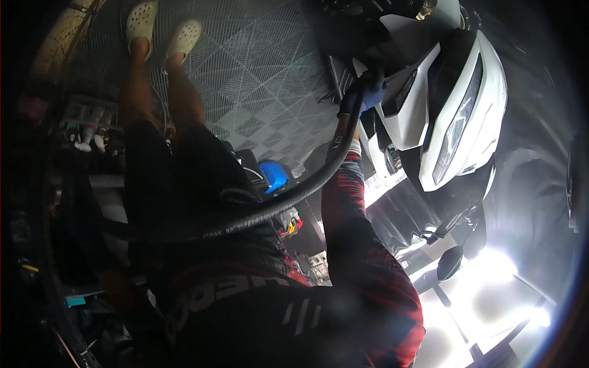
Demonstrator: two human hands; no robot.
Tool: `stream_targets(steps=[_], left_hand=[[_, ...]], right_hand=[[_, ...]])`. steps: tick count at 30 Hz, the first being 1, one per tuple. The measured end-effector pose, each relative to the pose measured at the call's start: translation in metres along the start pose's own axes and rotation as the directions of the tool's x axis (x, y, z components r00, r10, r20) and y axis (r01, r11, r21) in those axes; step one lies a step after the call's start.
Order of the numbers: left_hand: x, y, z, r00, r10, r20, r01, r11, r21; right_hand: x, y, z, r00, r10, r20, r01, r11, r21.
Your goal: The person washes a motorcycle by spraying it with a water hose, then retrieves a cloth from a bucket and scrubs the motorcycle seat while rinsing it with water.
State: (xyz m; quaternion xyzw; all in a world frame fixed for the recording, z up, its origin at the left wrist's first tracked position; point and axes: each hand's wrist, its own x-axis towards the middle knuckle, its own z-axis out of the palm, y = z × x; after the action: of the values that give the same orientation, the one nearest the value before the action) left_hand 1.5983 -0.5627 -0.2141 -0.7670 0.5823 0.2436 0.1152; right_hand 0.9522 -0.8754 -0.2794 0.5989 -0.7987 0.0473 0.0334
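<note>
My right hand point(372, 92), in a blue and dark glove, is at the upper middle, close beside the white front fairing point(412, 113) of a motorcycle. Its fingers are closed around the upper end of a thick black hose point(307, 184). What sits at the hose's tip is lost in shadow. From there the hose curves down across my lap and into the dark at the left. My right arm reaches up in a black and red sleeve. I cannot make out my left hand in the dark left side.
A headlight point(460, 119) is set in the fairing. Grey tiled flooring point(245, 80) lies beyond my legs, near my pale clogs point(142, 24). A blue object point(273, 176) is beside my knee. Bottles point(89, 136) stand in a rack at left. Bright lamps point(491, 267) shine at lower right.
</note>
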Motion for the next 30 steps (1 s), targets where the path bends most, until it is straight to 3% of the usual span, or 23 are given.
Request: stream_targets(steps=[2, 5, 8, 10, 12, 14, 15, 18, 20, 28, 30], left_hand=[[-0.001, -0.001, 0.003, 1.000, -0.013, 0.011, 0.013, 1.000, -0.002], [-0.009, -0.015, 0.019, 0.993, 0.071, -0.091, -0.074, 0.997, -0.031], [-0.011, -0.027, 0.028, 0.997, -0.051, -0.057, 0.048, 0.997, -0.067], [-0.002, -0.029, 0.020, 0.989, -0.146, 0.015, 0.137, 0.883, -0.449], [-0.001, -0.028, 0.015, 0.994, -0.112, 0.006, 0.106, 0.925, -0.365], [0.000, -0.020, 0.012, 0.998, -0.066, -0.001, 0.064, 0.964, -0.257], [0.001, -0.015, 0.010, 0.999, -0.042, 0.004, 0.041, 0.976, -0.216], [0.004, 0.001, 0.004, 0.999, 0.043, 0.013, -0.042, 0.993, -0.108], [0.011, 0.013, 0.000, 0.993, 0.116, 0.020, -0.115, 0.992, -0.047], [0.046, 0.077, -0.026, 0.910, 0.415, 0.008, -0.413, 0.904, 0.108], [0.061, 0.094, -0.041, 0.906, 0.423, -0.018, -0.422, 0.906, 0.025]], right_hand=[[0.002, -0.004, -0.005, 0.995, -0.090, -0.043, 0.091, 0.996, 0.021], [-0.002, -0.008, -0.008, 0.977, -0.156, -0.143, 0.157, 0.988, -0.001], [-0.009, -0.025, -0.015, 0.983, -0.066, -0.173, 0.066, 0.998, -0.004], [-0.010, -0.034, -0.017, 0.977, -0.098, -0.191, 0.102, 0.995, 0.012], [-0.012, -0.033, -0.015, 0.969, -0.131, -0.209, 0.139, 0.990, 0.024], [-0.012, -0.023, -0.010, 0.986, 0.014, -0.164, -0.013, 1.000, 0.013], [-0.013, -0.018, -0.008, 0.987, 0.014, -0.163, -0.013, 1.000, 0.010], [-0.015, -0.002, 0.003, 0.980, -0.105, -0.168, 0.114, 0.993, 0.045], [-0.012, 0.009, 0.021, 0.986, 0.161, -0.055, -0.110, 0.849, 0.517], [-0.002, 0.017, 0.052, 0.990, 0.134, -0.036, -0.093, 0.832, 0.547], [-0.001, 0.017, 0.051, 0.991, 0.130, -0.034, -0.090, 0.833, 0.545]])
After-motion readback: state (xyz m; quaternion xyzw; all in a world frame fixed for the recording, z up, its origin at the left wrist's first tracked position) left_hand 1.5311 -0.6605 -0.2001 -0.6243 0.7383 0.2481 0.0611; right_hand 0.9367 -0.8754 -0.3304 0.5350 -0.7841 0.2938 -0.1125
